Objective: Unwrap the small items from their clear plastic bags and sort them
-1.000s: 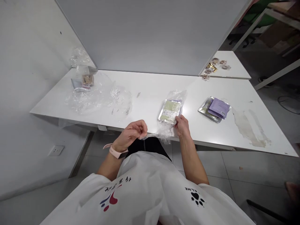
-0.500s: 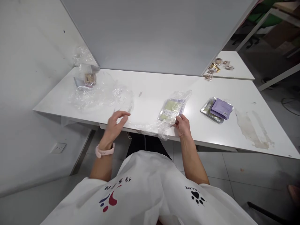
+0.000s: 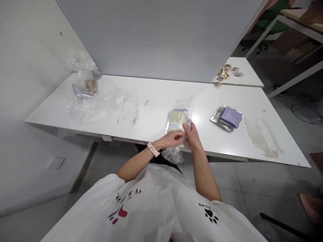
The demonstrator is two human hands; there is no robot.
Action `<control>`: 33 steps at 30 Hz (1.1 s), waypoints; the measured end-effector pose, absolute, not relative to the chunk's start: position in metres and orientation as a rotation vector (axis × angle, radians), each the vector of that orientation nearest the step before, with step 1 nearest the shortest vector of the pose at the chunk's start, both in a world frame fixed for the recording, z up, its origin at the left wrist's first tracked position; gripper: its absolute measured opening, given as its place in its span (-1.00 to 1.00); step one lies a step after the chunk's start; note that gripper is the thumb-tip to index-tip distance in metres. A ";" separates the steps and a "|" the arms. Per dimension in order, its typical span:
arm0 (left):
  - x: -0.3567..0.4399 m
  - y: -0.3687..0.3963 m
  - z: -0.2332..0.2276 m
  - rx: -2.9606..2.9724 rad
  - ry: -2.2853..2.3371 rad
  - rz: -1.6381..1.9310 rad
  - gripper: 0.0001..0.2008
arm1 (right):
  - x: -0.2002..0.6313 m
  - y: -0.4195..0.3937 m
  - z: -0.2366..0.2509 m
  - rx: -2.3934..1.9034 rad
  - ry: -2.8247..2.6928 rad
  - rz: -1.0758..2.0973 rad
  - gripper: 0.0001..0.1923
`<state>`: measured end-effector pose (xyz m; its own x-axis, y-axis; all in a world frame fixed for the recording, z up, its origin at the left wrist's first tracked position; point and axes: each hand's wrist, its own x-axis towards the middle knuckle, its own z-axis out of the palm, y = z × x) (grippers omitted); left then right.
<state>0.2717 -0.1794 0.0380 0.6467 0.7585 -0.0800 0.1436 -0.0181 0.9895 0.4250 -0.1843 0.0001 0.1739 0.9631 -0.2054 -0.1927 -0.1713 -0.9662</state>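
Note:
A clear plastic bag (image 3: 188, 105) lies near the table's front edge with a green and silver packet (image 3: 177, 117) and a purple one inside. My right hand (image 3: 192, 136) grips the bag's right side near its open end, thumb on top. My left hand (image 3: 174, 138), with a pink wristband, has its fingers closed on the bag beside the right thumb. Crumpled plastic (image 3: 174, 154) hangs below the hands over the table edge. To the right lies a stack with a purple packet (image 3: 231, 116) on top of a silver and green packet (image 3: 219, 119).
Loose clear plastic bags (image 3: 108, 104) spread over the table's left side. Behind them sits a bag with a brown item (image 3: 91, 86). A grey panel (image 3: 156, 40) rises along the back. Small wrapped pieces (image 3: 222, 75) lie at the back right, and a worn patch (image 3: 262, 137) marks the table's right.
My left hand has moved right from the loose plastic and closed on the bag beside my right hand. The bag stands straighter, and the view has shifted slightly.

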 end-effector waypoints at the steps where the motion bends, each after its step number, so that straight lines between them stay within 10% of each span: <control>1: 0.270 -0.182 0.039 1.616 0.765 0.578 -0.89 | 0.426 -0.183 -0.002 -1.297 -0.870 1.254 -0.40; 19: 0.255 -0.170 0.059 1.222 1.210 0.866 -0.08 | 0.415 -0.186 0.025 -0.910 -0.700 1.530 -0.63; 33: 0.208 -0.129 0.030 1.005 1.505 0.955 -0.78 | 0.479 -0.194 0.019 -1.238 -0.586 1.141 -0.55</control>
